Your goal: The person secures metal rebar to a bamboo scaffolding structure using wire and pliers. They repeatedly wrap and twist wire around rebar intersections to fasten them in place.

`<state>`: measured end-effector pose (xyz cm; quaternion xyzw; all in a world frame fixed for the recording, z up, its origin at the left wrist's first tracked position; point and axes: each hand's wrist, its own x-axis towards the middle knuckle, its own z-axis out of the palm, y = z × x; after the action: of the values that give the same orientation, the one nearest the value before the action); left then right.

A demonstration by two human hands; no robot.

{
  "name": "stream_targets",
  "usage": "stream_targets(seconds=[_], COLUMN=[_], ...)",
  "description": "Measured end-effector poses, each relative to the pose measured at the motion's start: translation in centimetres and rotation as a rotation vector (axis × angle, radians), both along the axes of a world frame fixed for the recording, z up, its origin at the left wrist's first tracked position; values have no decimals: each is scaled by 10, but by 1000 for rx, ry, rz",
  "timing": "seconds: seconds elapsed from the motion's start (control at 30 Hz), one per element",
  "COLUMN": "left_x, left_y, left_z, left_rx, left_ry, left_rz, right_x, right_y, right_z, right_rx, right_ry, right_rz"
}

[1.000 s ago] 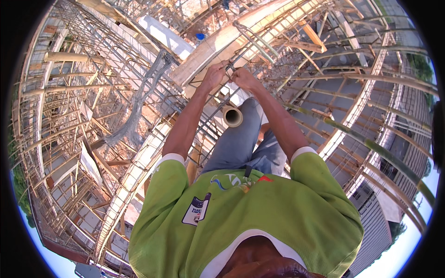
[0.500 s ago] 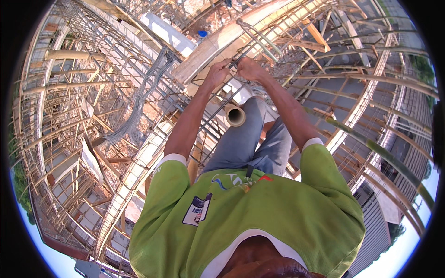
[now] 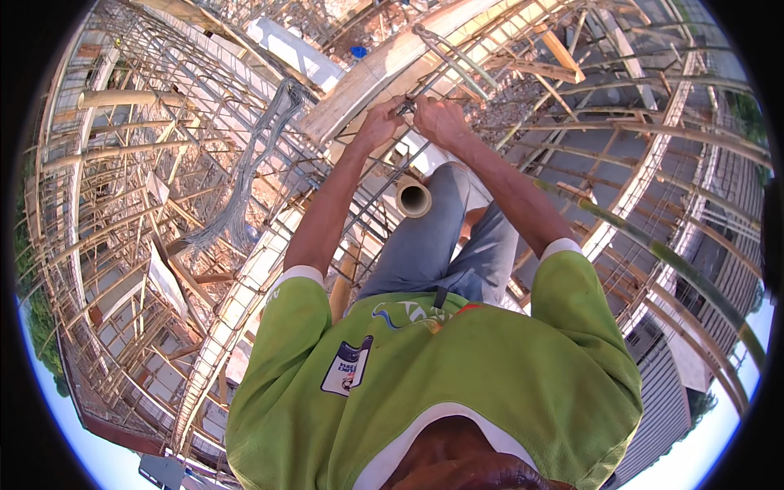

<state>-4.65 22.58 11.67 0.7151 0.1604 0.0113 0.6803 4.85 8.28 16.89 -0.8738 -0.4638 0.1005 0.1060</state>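
A: What are the hands doing?

B: The left hand (image 3: 381, 124) is curling its fingers inward, and the right hand (image 3: 439, 121) is doing the same just beside it, knuckles up. How tightly either one is closing, or whether it is gripping anything, I can't tell; the fingertips are hiding that.

A: Where are they working?

B: At the dark, slender metal bars (image 3: 374, 198), which are running diagonally under the hands, along the lower right edge of a long, pale wooden plank (image 3: 367, 82).

A: How far along is it?

B: The bars are already lying in place as a lattice. The spot between the hands is looking unfinished, I'd judge, since both are busying themselves there. Whether anything is holding that spot together is staying hidden, so I'm not counting it as done, nor guessing how many spots are remaining.

A: And farther out?

B: A tan, hollow, round tube (image 3: 403, 189) is pointing its open end up, just beside a knee in faded blue jeans (image 3: 408, 249). Off the plank's lower left corner, a loose bundle of grey, thin wires (image 3: 253, 167) is draping over more bars.
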Motion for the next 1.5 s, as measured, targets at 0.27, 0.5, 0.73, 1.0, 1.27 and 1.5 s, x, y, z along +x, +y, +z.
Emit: stream_targets(seconds=[0.27, 0.5, 0.73, 1.0, 1.27, 1.5], left_x=[2, 0, 2, 7, 5, 5], left_y=[6, 4, 8, -1, -5, -7], left_z=[-10, 6, -12, -40, -23, -10], left_rx=[-21, 39, 57, 30, 147, 263], left_ry=[-50, -14, 24, -50, 60, -34], left_rz=[-58, -14, -53, 10, 66, 64], right_x=[2, -4, 28, 75, 67, 57], right_y=[1, 5, 21, 39, 42, 37], right_z=[15, 10, 33, 27, 44, 51], right_rx=[-57, -17, -226, -149, -278, -269], right_ry=[115, -98, -116, -163, -178, -216], right_rz=[-70, 56, 432, 832, 794, 819])
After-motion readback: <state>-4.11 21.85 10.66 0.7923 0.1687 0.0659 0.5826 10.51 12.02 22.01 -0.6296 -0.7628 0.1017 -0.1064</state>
